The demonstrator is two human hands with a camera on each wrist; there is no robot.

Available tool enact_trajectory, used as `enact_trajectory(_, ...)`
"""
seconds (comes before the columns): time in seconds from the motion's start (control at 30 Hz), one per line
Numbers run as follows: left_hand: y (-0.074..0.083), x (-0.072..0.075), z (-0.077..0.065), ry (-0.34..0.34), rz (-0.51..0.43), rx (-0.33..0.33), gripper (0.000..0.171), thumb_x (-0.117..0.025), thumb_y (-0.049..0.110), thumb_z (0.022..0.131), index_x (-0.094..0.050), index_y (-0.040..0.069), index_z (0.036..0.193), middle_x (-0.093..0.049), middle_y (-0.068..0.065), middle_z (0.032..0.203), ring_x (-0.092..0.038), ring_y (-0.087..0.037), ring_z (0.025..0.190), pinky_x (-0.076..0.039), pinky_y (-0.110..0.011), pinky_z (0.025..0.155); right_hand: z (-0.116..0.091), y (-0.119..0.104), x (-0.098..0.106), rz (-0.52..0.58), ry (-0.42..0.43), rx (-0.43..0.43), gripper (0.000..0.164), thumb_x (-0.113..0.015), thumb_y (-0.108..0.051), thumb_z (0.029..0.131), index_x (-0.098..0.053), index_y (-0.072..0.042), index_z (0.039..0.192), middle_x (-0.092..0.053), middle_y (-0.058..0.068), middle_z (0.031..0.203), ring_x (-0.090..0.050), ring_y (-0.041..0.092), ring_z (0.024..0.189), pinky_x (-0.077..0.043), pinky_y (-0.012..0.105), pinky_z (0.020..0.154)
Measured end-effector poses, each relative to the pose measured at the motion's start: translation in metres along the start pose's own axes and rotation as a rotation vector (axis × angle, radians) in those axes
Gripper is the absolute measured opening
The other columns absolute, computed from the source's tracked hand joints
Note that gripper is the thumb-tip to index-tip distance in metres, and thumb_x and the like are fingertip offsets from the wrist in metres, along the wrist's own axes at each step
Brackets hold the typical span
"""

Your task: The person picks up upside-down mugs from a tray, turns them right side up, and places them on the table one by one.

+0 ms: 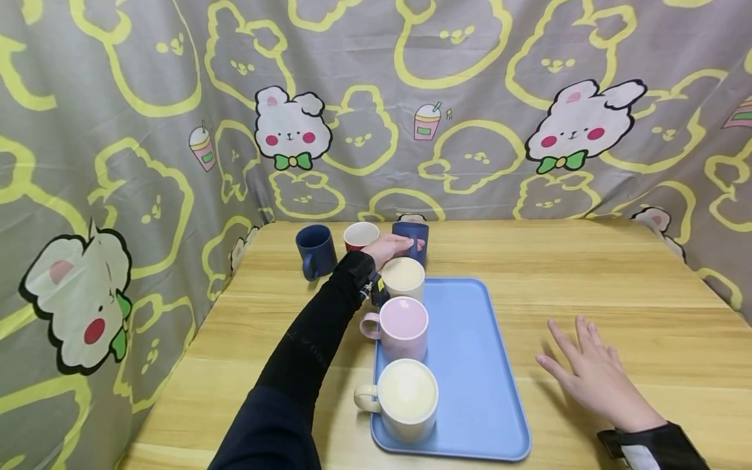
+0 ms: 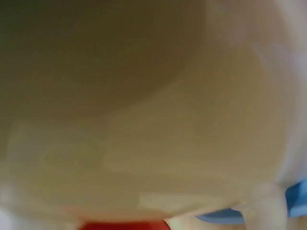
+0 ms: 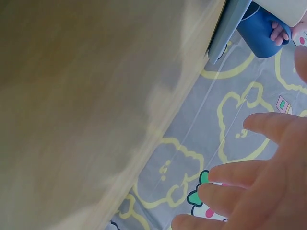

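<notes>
My left hand (image 1: 389,248) grips a dark blue mug (image 1: 416,251) just past the tray's far end. In the right wrist view, the fingers curl through the handle of this blue mug (image 3: 261,36). Two cream mugs (image 1: 407,398) and a pink mug (image 1: 404,329) line the left side of the light blue tray (image 1: 464,372), handles pointing left where they show. Off the tray's right side my right hand (image 1: 593,372) hovers over the table, fingers spread, holding nothing. A blurred pale surface fills most of the left wrist view.
Another dark blue mug (image 1: 317,248) stands at the back left of the wooden table (image 1: 587,267). Beside it a red mug with a white inside (image 1: 361,234) is partly hidden by my left hand. A patterned curtain (image 1: 364,65) encloses the back and sides.
</notes>
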State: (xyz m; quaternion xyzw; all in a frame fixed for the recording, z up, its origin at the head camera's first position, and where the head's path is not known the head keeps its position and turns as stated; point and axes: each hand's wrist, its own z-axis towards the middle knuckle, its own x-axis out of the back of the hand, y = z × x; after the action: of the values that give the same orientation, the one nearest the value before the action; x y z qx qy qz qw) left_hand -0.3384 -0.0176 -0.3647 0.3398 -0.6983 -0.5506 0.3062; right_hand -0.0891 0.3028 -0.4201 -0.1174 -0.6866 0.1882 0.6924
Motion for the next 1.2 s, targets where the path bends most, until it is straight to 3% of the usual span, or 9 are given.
enact_trajectory(0.23,0.005,-0.001,-0.013,-0.068,0.043,0.008,0.039,-0.037,0.01,0.106,-0.047,-0.012,0.136,-0.043,-0.019,0.146,-0.036,-0.026,0.138,-0.039,-0.025,0.103,-0.001,-0.001,0.001,-0.009,0.007,0.006,0.074,-0.047,-0.046,0.101,-0.021,0.001,0.152,0.005,0.046,0.146,0.008,0.059,0.135,0.009,0.075,0.099)
enact_trajectory(0.5,-0.007,0.001,-0.005,-0.082,0.123,0.073,0.036,-0.042,0.012,0.105,-0.054,-0.007,0.133,-0.059,-0.019,0.131,-0.062,-0.023,0.11,-0.052,-0.028,0.086,-0.004,0.002,0.004,-0.081,-0.018,-0.015,0.076,-0.045,-0.05,0.1,-0.021,-0.003,0.153,0.002,0.045,0.147,0.005,0.062,0.134,0.003,0.079,0.097)
enact_trajectory(0.63,-0.049,0.027,0.042,-0.07,0.188,0.09,0.033,-0.059,0.03,0.096,-0.067,0.004,0.115,-0.07,-0.007,0.104,-0.067,-0.015,0.088,-0.053,-0.025,0.076,-0.005,0.001,0.003,-0.087,-0.022,-0.018,0.076,-0.045,-0.051,0.099,-0.021,-0.003,0.153,0.002,0.045,0.147,0.005,0.061,0.134,0.002,0.079,0.096)
enact_trajectory(0.7,-0.06,0.033,0.058,-0.025,0.245,0.156,0.039,-0.06,0.037,0.095,-0.065,0.006,0.117,-0.068,-0.005,0.104,-0.065,-0.015,0.09,-0.052,-0.026,0.078,-0.006,0.0,0.002,-0.088,-0.021,-0.018,0.076,-0.045,-0.051,0.1,-0.021,-0.003,0.153,0.002,0.045,0.147,0.005,0.061,0.134,0.002,0.079,0.097)
enact_trajectory(0.9,-0.026,0.006,0.03,0.114,0.436,0.301,0.042,-0.041,0.03,0.104,-0.054,0.0,0.131,-0.062,-0.012,0.117,-0.06,-0.02,0.102,-0.047,-0.03,0.093,-0.005,0.0,0.003,-0.078,-0.033,-0.023,0.076,-0.044,-0.051,0.1,-0.02,-0.003,0.153,0.003,0.045,0.147,0.008,0.06,0.134,0.003,0.078,0.097)
enact_trajectory(0.93,-0.029,0.009,0.034,0.106,0.427,0.305,0.041,-0.043,0.03,0.103,-0.056,0.001,0.13,-0.062,-0.011,0.117,-0.06,-0.019,0.102,-0.047,-0.029,0.092,-0.005,0.0,0.003,-0.077,-0.034,-0.025,0.076,-0.043,-0.051,0.1,-0.02,-0.003,0.153,0.004,0.045,0.147,0.008,0.06,0.134,0.003,0.078,0.097)
enact_trajectory(1.1,-0.092,0.051,0.105,0.042,0.378,0.261,0.052,-0.055,0.044,0.096,-0.056,0.005,0.132,-0.061,-0.005,0.118,-0.06,-0.014,0.098,-0.05,-0.026,0.082,-0.005,-0.001,0.002,-0.082,-0.039,-0.026,0.076,-0.044,-0.051,0.1,-0.021,-0.002,0.153,0.003,0.045,0.147,0.006,0.061,0.134,0.003,0.079,0.097)
enact_trajectory(1.17,-0.093,0.053,0.108,0.05,0.459,0.242,0.054,-0.052,0.045,0.098,-0.056,0.006,0.135,-0.06,-0.005,0.127,-0.059,-0.015,0.107,-0.049,-0.026,0.087,-0.005,-0.001,0.001,-0.083,-0.044,-0.027,0.076,-0.044,-0.052,0.1,-0.022,-0.002,0.153,0.003,0.045,0.147,0.006,0.061,0.134,0.002,0.079,0.097)
enact_trajectory(1.2,-0.083,0.049,0.098,0.052,0.489,0.245,0.053,-0.049,0.044,0.099,-0.055,0.007,0.136,-0.058,-0.006,0.132,-0.057,-0.016,0.114,-0.047,-0.028,0.092,-0.005,0.0,0.001,-0.083,-0.048,-0.029,0.076,-0.044,-0.052,0.1,-0.022,-0.002,0.153,0.003,0.045,0.147,0.006,0.061,0.134,0.002,0.079,0.097)
